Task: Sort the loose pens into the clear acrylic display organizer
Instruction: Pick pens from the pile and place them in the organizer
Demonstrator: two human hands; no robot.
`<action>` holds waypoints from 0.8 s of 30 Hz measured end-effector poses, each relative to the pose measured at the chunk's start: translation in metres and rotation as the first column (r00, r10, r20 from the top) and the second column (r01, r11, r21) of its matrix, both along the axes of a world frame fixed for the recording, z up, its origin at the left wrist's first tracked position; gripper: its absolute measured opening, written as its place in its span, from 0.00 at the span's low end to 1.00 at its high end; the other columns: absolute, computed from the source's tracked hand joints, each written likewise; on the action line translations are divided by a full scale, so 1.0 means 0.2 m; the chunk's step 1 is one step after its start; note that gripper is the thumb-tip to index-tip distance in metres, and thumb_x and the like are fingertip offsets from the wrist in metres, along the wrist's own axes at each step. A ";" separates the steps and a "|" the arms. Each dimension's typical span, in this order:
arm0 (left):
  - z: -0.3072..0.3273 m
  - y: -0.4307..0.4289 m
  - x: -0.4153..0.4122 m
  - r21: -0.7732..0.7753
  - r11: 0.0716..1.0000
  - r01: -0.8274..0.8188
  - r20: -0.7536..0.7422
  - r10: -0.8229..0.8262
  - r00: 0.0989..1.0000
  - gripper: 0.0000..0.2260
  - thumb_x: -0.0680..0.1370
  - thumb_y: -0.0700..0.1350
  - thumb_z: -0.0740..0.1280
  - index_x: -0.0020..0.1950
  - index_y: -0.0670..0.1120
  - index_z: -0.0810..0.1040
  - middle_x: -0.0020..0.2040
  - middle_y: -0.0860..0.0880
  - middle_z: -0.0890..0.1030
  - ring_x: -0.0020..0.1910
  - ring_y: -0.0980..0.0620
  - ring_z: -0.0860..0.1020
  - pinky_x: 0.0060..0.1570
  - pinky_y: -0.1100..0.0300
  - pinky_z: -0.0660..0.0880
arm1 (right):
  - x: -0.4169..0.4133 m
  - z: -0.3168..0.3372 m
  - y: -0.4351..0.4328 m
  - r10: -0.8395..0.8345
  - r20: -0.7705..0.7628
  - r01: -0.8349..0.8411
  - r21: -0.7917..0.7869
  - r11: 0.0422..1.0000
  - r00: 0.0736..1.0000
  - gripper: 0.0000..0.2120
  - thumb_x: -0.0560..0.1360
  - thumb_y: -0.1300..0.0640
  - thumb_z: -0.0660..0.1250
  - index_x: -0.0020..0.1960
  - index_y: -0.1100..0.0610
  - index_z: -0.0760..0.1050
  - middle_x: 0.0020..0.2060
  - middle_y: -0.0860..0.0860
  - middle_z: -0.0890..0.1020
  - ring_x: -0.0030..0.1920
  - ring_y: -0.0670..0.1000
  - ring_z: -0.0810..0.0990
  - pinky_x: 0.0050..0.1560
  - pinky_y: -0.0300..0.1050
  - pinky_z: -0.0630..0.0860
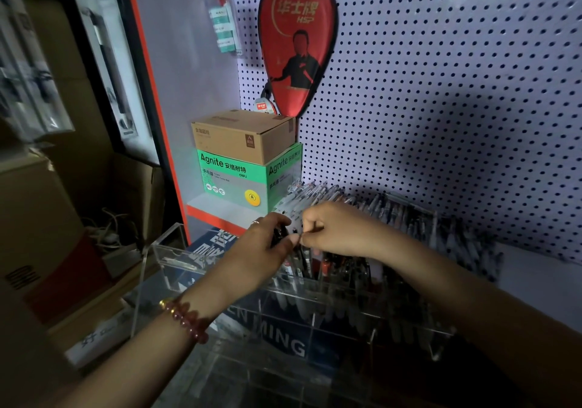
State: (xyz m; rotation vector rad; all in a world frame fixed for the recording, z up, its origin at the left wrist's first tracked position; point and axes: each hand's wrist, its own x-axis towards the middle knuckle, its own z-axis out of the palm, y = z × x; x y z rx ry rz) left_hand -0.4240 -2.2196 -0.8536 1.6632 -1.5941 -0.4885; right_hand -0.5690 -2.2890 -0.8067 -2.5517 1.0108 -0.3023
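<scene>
- Standing under both hands, the clear acrylic compartmented organizer [170,250] holds upright pens [330,269] in its rear cells.
- The left hand [261,247] curls around a bundle of dark loose pens [278,234], their long axes roughly upright.
- The right hand [333,231], touching it, pinches thumb to forefinger, seemingly on one end in that bundle; the cells lie directly below.

Your left hand [267,245] grips a few dark pens [279,234] above the clear acrylic organizer [171,250]. Your right hand [335,231], fingers curled, pinches the same bundle. Standing pens [304,262] fill compartments below; a loose heap of pens [409,215] lies behind, against the pegboard [441,92]
</scene>
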 end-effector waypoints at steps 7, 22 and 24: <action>0.00 -0.01 0.00 -0.035 0.999 -0.030 0.013 0.030 0.999 0.27 0.68 0.44 0.77 0.64 0.51 0.71 0.55 0.52 0.73 0.53 0.54 0.73 0.45 0.66 0.67 | 0.01 -0.02 -0.01 -0.033 0.049 0.025 0.147 0.989 0.998 0.16 0.80 0.45 0.59 0.48 0.57 0.76 0.36 0.48 0.83 0.38 0.46 0.80 0.41 0.41 0.73; 0.08 0.10 0.28 0.192 0.979 0.065 0.212 -0.106 0.971 0.27 0.63 0.51 0.79 0.55 0.51 0.68 0.54 0.53 0.75 0.56 0.54 0.74 0.55 0.56 0.75 | -0.03 -0.01 0.20 0.196 0.048 -0.154 -0.448 0.880 0.979 0.07 0.78 0.57 0.61 0.50 0.51 0.77 0.45 0.45 0.80 0.45 0.41 0.72 0.45 0.31 0.68; 0.03 0.14 0.31 0.226 0.973 0.038 0.328 -0.113 0.938 0.21 0.67 0.52 0.77 0.52 0.49 0.72 0.51 0.51 0.77 0.52 0.52 0.76 0.53 0.54 0.74 | -0.03 -0.04 0.24 0.230 -0.107 -0.252 -0.526 0.812 0.967 0.07 0.78 0.51 0.61 0.51 0.52 0.76 0.45 0.46 0.79 0.48 0.44 0.71 0.49 0.39 0.71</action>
